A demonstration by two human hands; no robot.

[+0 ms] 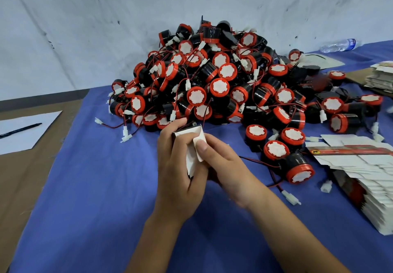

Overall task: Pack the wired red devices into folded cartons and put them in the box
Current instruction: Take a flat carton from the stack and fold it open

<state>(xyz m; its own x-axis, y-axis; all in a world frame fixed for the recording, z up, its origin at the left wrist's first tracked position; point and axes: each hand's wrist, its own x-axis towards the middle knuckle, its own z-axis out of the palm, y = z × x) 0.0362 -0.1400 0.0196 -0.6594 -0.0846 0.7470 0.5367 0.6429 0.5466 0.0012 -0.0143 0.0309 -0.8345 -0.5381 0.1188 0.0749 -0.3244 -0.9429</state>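
Observation:
A small carton (pixel 192 145), white inside with dark outer faces, sits between both hands above the blue cloth. My left hand (pixel 177 170) grips the carton from the left, fingers curled round it. My right hand (pixel 221 164) holds it from the right, its thumb pressing on a white flap. A big heap of wired red-and-black devices (pixel 219 87) with white connectors lies just behind the hands. I cannot tell whether a device is inside the carton.
A fanned stack of flat cartons (pixel 361 170) lies at the right; another stack (pixel 380 79) sits further back. A blue cloth (pixel 95 187) covers the table. White paper with a pen (pixel 21 131) lies at the left. A water bottle (pixel 340 45) lies against the wall.

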